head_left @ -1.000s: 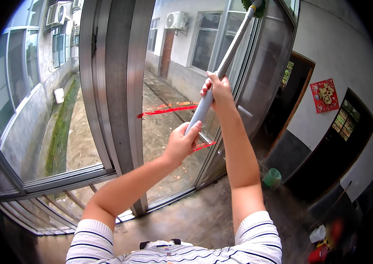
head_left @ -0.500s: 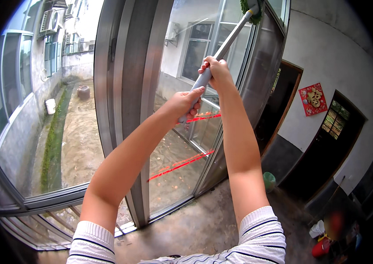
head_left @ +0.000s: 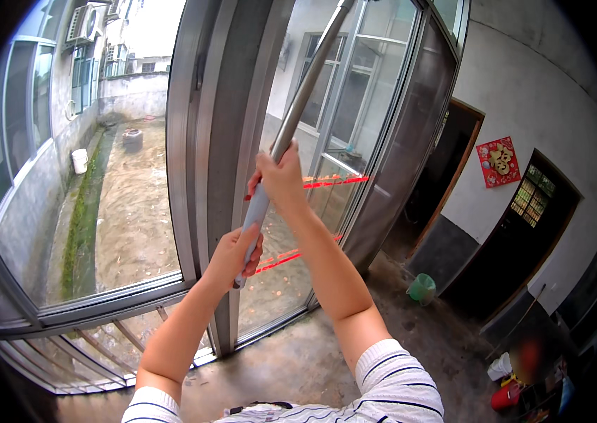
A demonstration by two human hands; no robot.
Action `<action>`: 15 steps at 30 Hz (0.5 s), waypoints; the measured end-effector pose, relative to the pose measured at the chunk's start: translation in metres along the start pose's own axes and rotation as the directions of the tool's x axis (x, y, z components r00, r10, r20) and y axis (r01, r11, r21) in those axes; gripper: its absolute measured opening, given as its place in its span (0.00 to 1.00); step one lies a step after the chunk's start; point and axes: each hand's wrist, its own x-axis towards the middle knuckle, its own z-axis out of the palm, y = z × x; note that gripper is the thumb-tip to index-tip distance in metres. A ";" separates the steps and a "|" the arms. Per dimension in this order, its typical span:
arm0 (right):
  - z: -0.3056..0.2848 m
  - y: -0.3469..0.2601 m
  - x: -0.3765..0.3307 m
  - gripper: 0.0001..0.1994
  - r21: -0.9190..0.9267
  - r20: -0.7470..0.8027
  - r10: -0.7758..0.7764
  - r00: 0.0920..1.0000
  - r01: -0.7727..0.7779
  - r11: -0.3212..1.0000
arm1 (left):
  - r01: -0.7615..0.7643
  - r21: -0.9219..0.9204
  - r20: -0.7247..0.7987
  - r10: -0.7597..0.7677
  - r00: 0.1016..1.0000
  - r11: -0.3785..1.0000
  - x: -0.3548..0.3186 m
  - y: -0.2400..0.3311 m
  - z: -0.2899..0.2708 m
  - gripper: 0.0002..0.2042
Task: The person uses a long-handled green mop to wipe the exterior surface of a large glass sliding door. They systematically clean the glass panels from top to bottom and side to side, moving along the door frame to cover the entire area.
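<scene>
A long-handled mop slants up across a tall glass pane. Its grey grip is in both my hands, and the metal pole runs on to the top edge, where the head is cut off from view. My left hand wraps round the lower end of the grip. Higher up, my right hand is closed round the pole just above the grey sleeve. Behind my hands, red stripes cross the glass. Whether the mop's head touches the pane cannot be seen.
Wide metal window frames stand close on the left of the pole. A green bucket is on the floor to the right. Farther right are a red wall hanging, a dark door and a red bucket.
Both hands have moved down and to the left with the mop's handle. The green head, visible before at the top, has mostly left the picture. The view has shifted slightly.
</scene>
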 end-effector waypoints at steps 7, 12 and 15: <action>-0.012 0.021 -0.022 0.16 -0.039 0.048 -0.060 0.997 0.062 0.997 | -0.057 -0.095 -0.008 0.057 0.998 0.994 0.014 -0.066 0.000 0.22; -0.043 0.029 0.020 0.20 0.000 -0.019 -0.030 0.999 0.030 1.000 | -0.088 0.016 -0.013 0.089 0.996 0.996 0.065 -0.059 0.017 0.23; -0.061 0.038 0.027 0.20 -0.010 -0.024 -0.030 0.999 0.030 0.999 | -0.090 0.043 -0.015 0.091 0.996 0.995 0.081 -0.074 0.024 0.25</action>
